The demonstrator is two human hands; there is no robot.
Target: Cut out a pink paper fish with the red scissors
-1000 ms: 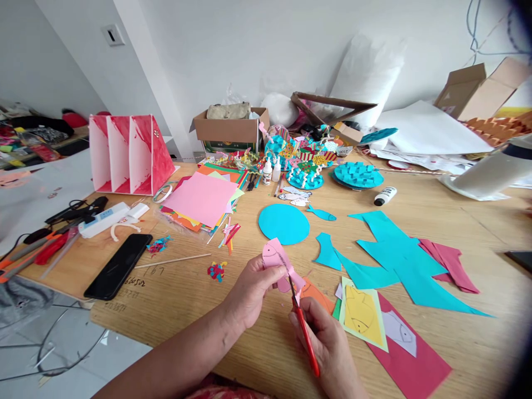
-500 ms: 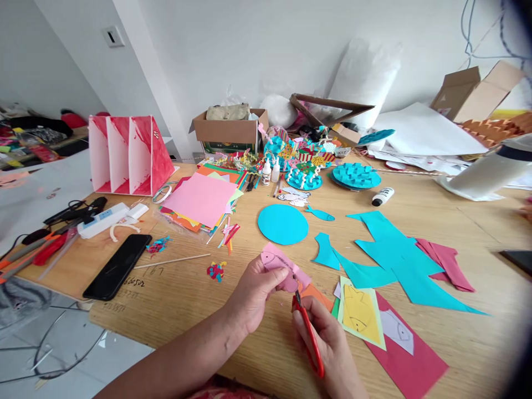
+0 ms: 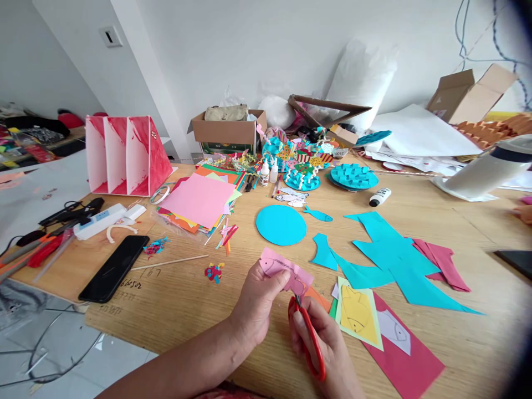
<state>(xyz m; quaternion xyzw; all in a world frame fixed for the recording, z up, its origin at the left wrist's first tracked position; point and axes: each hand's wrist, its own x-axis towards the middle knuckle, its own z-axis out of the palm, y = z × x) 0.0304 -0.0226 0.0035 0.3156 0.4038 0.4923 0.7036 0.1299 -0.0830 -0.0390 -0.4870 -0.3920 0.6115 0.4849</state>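
Observation:
Pinched between the thumb and fingers of my left hand (image 3: 260, 293) is a piece of pink paper (image 3: 272, 262) with a fish outline drawn on it. My right hand (image 3: 322, 335) grips red-handled scissors (image 3: 315, 343), their tips at the lower right edge of the pink paper. Just right of my right hand lies a yellow paper with a drawn fish (image 3: 356, 315) on a pale green sheet. Partly under it is a dark red sheet (image 3: 415, 366) bearing a lilac paper fish (image 3: 394, 330). Beyond my left hand sits a blue paper circle (image 3: 281, 225).
Blue paper offcuts (image 3: 394, 252) spread across the right side. A stack of coloured paper (image 3: 199, 199), a black phone (image 3: 114, 269) and a thin stick (image 3: 170, 262) lie left. Glue bottles (image 3: 265, 174) and blue paper crafts (image 3: 353, 176) stand farther back. Another person's hand (image 3: 524, 212) shows at the right edge.
The scissors' tips have shifted slightly down, from within the pink paper to its lower edge. The view has moved a little; a person's hand shows more at the right edge.

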